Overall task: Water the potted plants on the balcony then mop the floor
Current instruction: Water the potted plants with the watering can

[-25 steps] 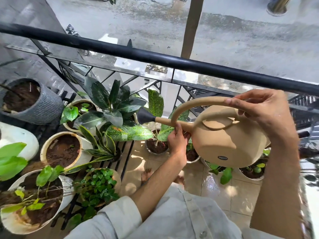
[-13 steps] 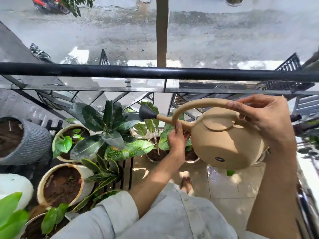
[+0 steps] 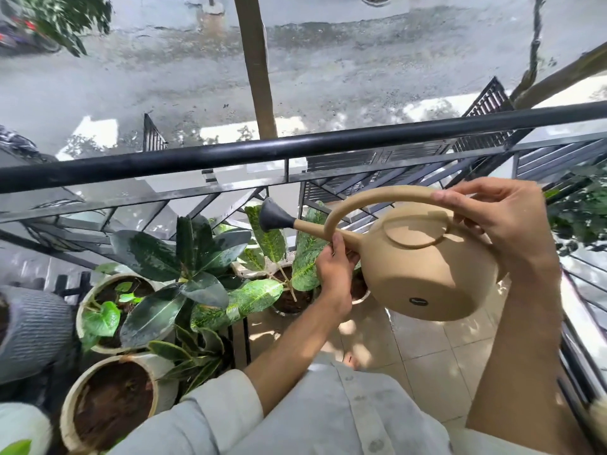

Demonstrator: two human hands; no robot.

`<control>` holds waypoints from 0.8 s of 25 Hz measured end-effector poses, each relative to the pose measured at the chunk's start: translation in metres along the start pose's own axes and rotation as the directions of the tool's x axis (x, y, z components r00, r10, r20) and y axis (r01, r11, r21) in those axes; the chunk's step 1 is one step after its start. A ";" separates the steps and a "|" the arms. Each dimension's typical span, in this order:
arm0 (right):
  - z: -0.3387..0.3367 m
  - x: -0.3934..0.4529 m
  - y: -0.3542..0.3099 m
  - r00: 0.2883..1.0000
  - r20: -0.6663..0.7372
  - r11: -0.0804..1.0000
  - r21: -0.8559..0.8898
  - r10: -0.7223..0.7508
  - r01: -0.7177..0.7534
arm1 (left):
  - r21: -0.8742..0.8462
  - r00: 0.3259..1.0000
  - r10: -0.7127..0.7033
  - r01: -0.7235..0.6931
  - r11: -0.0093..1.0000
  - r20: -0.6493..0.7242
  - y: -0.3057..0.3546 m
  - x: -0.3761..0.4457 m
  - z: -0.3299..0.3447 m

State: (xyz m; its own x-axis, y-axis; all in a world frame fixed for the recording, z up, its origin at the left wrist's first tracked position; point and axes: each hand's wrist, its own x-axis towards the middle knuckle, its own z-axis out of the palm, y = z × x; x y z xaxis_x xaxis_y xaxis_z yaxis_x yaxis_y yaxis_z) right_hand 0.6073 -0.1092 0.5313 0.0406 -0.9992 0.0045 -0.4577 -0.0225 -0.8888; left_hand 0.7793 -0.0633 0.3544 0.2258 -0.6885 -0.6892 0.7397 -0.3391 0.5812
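A beige round watering can (image 3: 423,270) with a dark rose tip (image 3: 272,219) hangs in the air above the balcony tiles. My right hand (image 3: 502,224) grips its arched handle from above. My left hand (image 3: 335,274) holds the spout from below, near where it joins the body. The rose points left, above a spotted-leaf plant (image 3: 269,238) in a small pot (image 3: 289,302). No water stream is visible. A dark-leaved rubber plant (image 3: 193,257) stands to the left of it.
A black railing (image 3: 230,156) runs across in front, the street far below. Cream pots (image 3: 108,402) and a grey ribbed pot (image 3: 36,330) crowd the left side on a dark slatted rack. Beige floor tiles (image 3: 427,356) lie below the can. Foliage (image 3: 581,211) at right.
My view has tilted up and right, so the plants have slid down and left in frame. The can and both hands keep nearly the same hold and pose.
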 end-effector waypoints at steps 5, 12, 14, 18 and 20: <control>-0.024 -0.004 0.018 0.997 -0.067 0.993 0.117 0.041 -0.033 | 0.059 0.999 0.047 -0.047 0.997 -0.004 -0.002 -0.013 0.010; -0.056 0.004 0.043 0.998 -0.059 0.996 0.081 0.038 -0.033 | 0.076 0.997 0.075 -0.076 0.994 0.008 -0.020 -0.016 0.036; -0.066 0.012 0.050 0.995 -0.063 0.995 0.062 0.081 -0.077 | 0.044 0.998 0.069 -0.069 0.997 0.005 -0.033 -0.016 0.047; -0.095 0.024 0.074 0.983 -0.104 0.985 0.104 0.148 -0.137 | 0.066 0.994 0.091 -0.087 0.994 -0.052 -0.067 -0.013 0.080; -0.121 0.036 0.090 0.981 -0.123 0.988 0.055 0.149 -0.143 | 0.081 0.991 0.094 -0.086 0.993 -0.097 -0.087 -0.012 0.108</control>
State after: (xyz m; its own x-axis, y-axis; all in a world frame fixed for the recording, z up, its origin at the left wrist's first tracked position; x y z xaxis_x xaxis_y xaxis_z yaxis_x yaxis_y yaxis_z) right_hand 0.4604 -0.1515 0.5067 -0.1373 -0.9880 -0.0714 -0.4090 0.1222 -0.9043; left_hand 0.6437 -0.0946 0.3591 0.3551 -0.6516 -0.6703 0.6640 -0.3290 0.6715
